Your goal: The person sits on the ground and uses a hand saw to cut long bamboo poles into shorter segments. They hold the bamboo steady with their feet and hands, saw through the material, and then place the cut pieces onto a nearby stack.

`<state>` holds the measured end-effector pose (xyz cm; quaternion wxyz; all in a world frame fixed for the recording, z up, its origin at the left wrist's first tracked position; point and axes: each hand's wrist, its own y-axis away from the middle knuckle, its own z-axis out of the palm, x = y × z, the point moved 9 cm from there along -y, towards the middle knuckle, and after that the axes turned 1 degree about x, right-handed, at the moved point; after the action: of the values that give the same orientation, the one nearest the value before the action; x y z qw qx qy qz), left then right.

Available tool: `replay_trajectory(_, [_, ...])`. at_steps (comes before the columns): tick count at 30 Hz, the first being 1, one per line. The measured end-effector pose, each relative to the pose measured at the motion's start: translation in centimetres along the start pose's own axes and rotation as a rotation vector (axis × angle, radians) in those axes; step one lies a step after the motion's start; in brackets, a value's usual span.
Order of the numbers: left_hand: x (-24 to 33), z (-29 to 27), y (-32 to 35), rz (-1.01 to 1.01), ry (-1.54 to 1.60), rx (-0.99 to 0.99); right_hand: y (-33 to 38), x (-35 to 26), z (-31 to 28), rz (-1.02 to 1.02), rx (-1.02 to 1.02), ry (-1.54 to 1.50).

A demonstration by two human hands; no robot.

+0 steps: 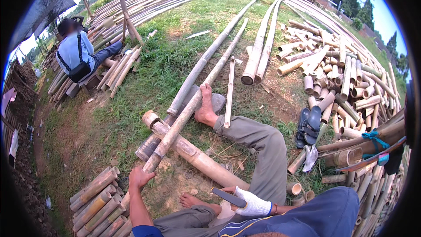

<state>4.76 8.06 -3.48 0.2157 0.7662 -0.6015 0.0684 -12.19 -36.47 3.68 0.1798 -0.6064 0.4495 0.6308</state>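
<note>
My bare left hand [139, 178] is closed round the near end of a long bamboo pole [179, 128], which slants away from me. The pole lies across a thick bamboo log [199, 160], and my bare foot [206, 109] presses against it farther along. In my right hand [252, 202], which wears a white glove, is a dark flat-bladed tool [229, 197] with a pale edge. Its handle is hidden by the glove. A second long pole [212, 52] runs beside the first on its left. A narrow bamboo strip [230, 92] leans by my right shin.
Cut bamboo pieces [346, 79] form a big heap at right, near black sandals [308, 125]. Short bamboo lengths [98, 202] are stacked at lower left. Two poles [263, 44] lie ahead on the grass. A person [76, 50] in light blue sits at far left among more poles.
</note>
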Motion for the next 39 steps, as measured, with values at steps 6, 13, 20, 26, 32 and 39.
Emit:
replay_trajectory(6, [0.9,-0.9,0.8,-0.002,-0.123,0.053,-10.0,-3.2,0.5,-0.225,0.100,0.045])
replay_trajectory(13, [1.6,-1.3,0.6,-0.012,-0.031,0.001,-24.2,-5.9,3.4,-0.331,0.152,0.111])
replay_trajectory(20, [0.5,-1.1,1.1,0.001,0.036,0.036,1.7,2.4,-0.4,0.049,0.109,-0.001])
replay_trajectory(26, [0.5,-1.1,0.9,-0.019,-0.061,0.045,-10.6,-1.3,0.9,-0.214,0.088,0.068])
replay_trajectory(32, [0.4,-1.2,1.0,0.014,-0.002,0.006,-27.8,-5.7,4.0,-0.377,0.148,0.140])
replay_trajectory(39, [-0.1,-0.9,0.6,-0.020,-0.005,-0.008,0.1,1.1,-1.1,-0.221,0.117,0.192])
